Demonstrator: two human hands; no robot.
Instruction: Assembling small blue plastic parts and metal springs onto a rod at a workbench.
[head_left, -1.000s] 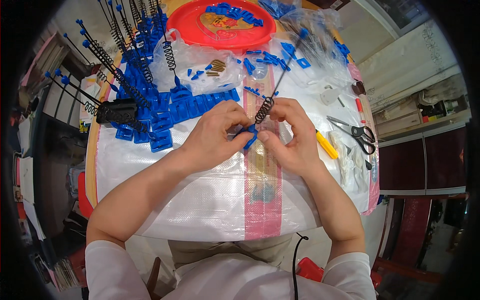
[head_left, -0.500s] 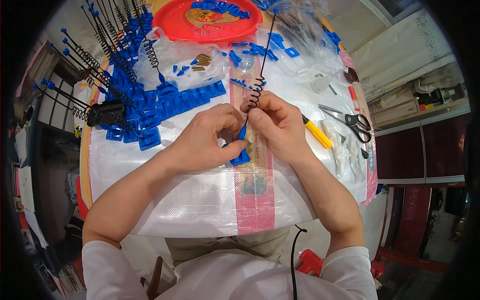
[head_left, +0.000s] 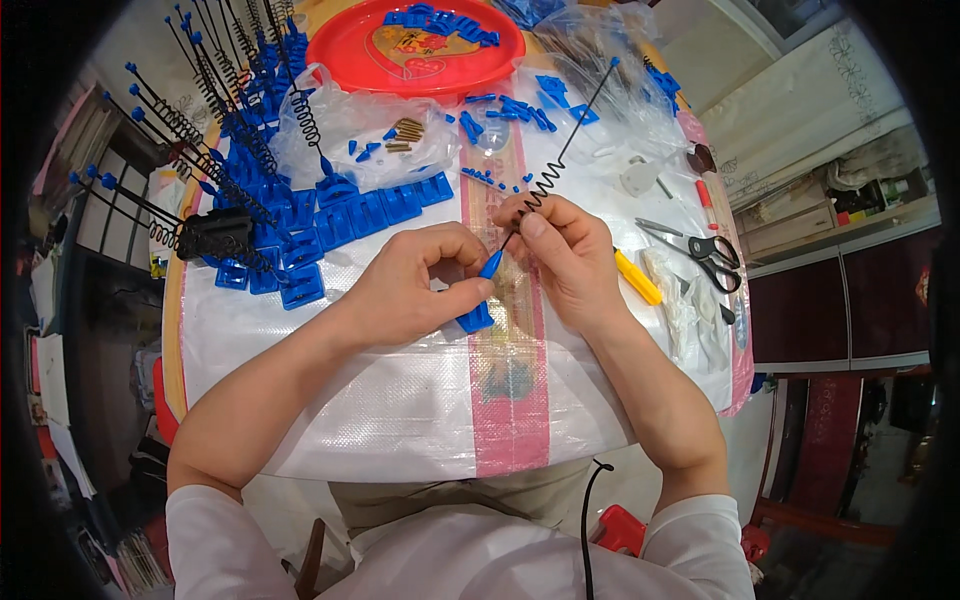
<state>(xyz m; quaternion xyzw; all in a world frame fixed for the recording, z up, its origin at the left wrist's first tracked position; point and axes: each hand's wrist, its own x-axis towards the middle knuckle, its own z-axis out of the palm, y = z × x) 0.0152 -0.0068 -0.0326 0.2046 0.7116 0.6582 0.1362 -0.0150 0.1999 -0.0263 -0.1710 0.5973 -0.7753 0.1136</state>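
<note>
Near the middle of the table, my left hand (head_left: 405,285) pinches a small blue plastic base (head_left: 475,318), thumb and fingers closed around it. A blue cone-shaped sleeve (head_left: 491,264) rises from between those fingertips. Into its top runs a black spring wire (head_left: 590,109), coiled in its middle, straight above, and tipped with a blue bead. My right hand (head_left: 572,262) grips this wire just below the coil, between thumb and fingers. The wire leans up and to the right. My left fingers hide the joint between sleeve and base.
Finished-looking spring wires on blue bases (head_left: 300,235) crowd the left. Beyond my hands lie brass pins (head_left: 407,131), loose blue parts (head_left: 520,110), and a red tray (head_left: 330,60). Scissors (head_left: 712,250), a yellow-handled tool (head_left: 638,277) and a red marker (head_left: 705,195) lie on the right.
The spring wire has tipped from nearly upright to leaning further right. The base and sleeve have tilted slightly with it, and both hands keep their grip.
</note>
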